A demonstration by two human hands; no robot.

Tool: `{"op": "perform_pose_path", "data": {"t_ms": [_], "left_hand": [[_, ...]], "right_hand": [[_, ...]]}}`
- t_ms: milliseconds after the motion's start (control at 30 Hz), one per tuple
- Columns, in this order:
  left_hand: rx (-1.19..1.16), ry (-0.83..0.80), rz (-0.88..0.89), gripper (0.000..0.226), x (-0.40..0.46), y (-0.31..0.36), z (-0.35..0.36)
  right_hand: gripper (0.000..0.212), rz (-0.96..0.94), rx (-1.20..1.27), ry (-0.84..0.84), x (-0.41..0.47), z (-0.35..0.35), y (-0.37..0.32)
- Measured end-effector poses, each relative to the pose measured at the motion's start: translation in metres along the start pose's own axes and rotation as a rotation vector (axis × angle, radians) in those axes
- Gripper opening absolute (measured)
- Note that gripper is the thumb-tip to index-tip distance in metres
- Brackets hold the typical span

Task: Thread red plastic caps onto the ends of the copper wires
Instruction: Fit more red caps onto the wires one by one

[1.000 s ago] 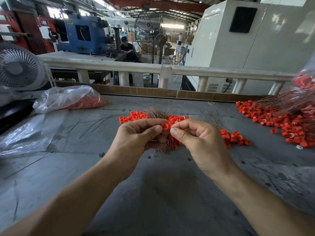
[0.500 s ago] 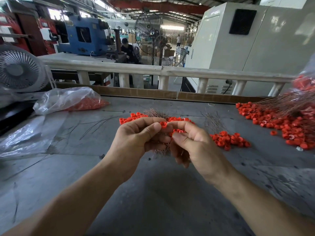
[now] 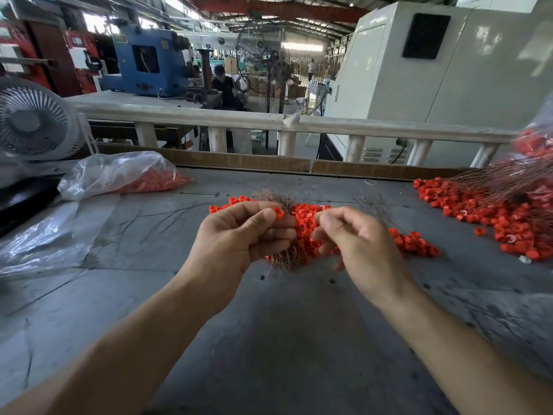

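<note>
My left hand (image 3: 239, 235) grips a bundle of thin copper wires (image 3: 284, 259) whose ends stick out above and below the fist. A red plastic cap (image 3: 279, 213) sits at my left thumb tip, on top of the bundle. My right hand (image 3: 359, 244) hovers just right of it, blurred, fingers loosely curled and apart, with a thin wire seeming to cross the palm. A heap of loose red caps (image 3: 311, 214) lies on the grey table (image 3: 269, 324) right behind both hands and runs on to the right (image 3: 416, 244).
A bigger pile of red caps (image 3: 493, 217) with long copper wires (image 3: 493, 181) on it lies at the right. A clear bag of caps (image 3: 119, 175) and loose plastic sheet (image 3: 39, 235) lie left. Stray wires (image 3: 167, 217) rest on the table. A white fan (image 3: 33, 121) stands far left.
My right hand has let go of the cap at my left thumb, drawn back to the right and opened its fingers. The left hand keeps the bundle, raised slightly.
</note>
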State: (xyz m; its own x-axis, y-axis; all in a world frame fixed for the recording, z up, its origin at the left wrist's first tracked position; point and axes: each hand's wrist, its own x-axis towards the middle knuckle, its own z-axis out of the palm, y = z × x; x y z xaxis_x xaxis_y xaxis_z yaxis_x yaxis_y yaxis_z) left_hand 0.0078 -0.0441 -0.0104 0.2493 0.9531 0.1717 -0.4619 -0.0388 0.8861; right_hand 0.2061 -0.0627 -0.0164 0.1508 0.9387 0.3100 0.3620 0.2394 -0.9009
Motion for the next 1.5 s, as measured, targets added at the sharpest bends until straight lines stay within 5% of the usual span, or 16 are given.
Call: {"op": "perform_pose_path", "data": {"t_ms": [200,533,900,1267,1500], "left_hand": [[-0.010,0.046,-0.006,0.027,0.000,0.000,-0.002],[0.013,0.049,-0.034,0.029,-0.001,-0.002,0.000],[0.016,0.013,-0.048,0.026,-0.002,-0.004,-0.001],[0.041,0.000,-0.055,0.027,-0.003,-0.006,0.002],[0.053,-0.016,-0.063,0.029,-0.005,-0.005,0.002]], "right_hand": [[0.013,-0.012,-0.532,0.158,0.012,-0.023,0.020],[0.008,0.022,-0.754,0.024,0.013,-0.014,0.023],[0.009,0.044,-0.635,0.080,0.017,-0.017,0.027],[0.019,-0.068,0.053,0.010,0.005,-0.006,-0.003],[0.018,-0.143,0.113,-0.077,-0.005,0.005,-0.014]]}}
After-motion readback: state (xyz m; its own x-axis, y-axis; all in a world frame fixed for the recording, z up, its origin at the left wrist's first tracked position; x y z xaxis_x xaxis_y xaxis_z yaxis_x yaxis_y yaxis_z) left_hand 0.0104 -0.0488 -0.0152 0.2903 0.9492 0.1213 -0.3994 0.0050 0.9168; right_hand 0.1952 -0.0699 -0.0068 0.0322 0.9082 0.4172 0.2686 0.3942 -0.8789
